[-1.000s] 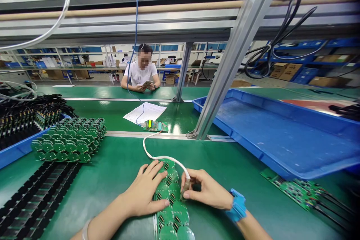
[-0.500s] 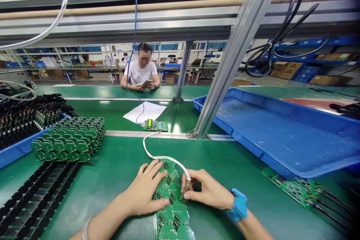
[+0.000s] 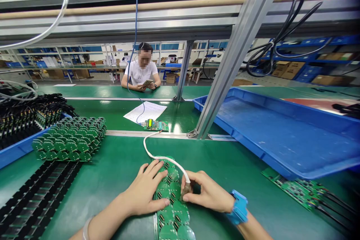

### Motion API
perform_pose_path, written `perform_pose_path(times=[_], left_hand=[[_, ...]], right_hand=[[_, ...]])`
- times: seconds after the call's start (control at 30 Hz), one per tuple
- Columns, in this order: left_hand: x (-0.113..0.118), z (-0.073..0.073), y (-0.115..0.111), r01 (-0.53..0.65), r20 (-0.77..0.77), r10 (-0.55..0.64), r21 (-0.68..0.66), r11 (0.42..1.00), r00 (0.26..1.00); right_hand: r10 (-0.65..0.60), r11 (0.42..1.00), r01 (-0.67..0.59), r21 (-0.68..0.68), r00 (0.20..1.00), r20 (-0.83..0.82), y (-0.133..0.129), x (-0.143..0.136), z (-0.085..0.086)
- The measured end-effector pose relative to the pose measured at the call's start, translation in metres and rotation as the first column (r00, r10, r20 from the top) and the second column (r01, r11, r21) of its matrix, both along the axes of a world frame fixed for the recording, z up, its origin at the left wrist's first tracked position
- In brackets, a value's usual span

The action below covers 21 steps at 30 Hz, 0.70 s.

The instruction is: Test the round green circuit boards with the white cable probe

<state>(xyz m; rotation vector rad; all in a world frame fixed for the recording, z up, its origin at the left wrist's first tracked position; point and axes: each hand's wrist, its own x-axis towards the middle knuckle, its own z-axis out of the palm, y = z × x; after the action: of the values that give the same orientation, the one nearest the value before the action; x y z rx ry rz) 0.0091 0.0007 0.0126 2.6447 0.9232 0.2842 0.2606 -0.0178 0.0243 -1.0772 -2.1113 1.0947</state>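
Observation:
A panel of round green circuit boards (image 3: pixel 166 215) lies lengthwise on the green bench before me. My left hand (image 3: pixel 147 185) rests flat across its left side, fingers spread. Between the thumb and fingers of my right hand (image 3: pixel 206 191) is a brown-wrapped probe (image 3: pixel 186 190), its lower end at the panel's right edge; whether the tip touches is hidden. From the probe a white cable (image 3: pixel 168 158) curves back to a small circuit board with a lit yellow-green display (image 3: pixel 150 123). A blue band circles my right wrist.
Stacked round-board panels (image 3: pixel 69 138) stand at left beside black slotted rails (image 3: pixel 42 195) and a bin of black cables (image 3: pixel 30 116). At right, a large blue tray (image 3: pixel 281 131) overlaps a green board with wires (image 3: pixel 298 189). A metal post (image 3: pixel 225 63) slants upward. Across the bench sits a person (image 3: pixel 142 73) holding a phone.
The right hand and probe have shifted very slightly at the panel's edge. My left hand stays in place, and the view has moved a trace.

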Motion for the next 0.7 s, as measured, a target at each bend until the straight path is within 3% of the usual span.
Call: perform_pose_path(times=[0.53,0.7], left_hand=[[-0.0002,0.0017,0.0016,-0.015,-0.026,0.015,0.006,1.000,1.000],[-0.0030,0.0005,0.0065,-0.053,-0.035,0.054,0.039,0.998,0.998]], right_hand=[[0.002,1.000,-0.002,0.006,0.999,-0.044,-0.0001,-0.0026,0.0001],[-0.078,0.996,0.079,0.031,0.996,-0.042,0.0019,-0.0073,-0.0058]])
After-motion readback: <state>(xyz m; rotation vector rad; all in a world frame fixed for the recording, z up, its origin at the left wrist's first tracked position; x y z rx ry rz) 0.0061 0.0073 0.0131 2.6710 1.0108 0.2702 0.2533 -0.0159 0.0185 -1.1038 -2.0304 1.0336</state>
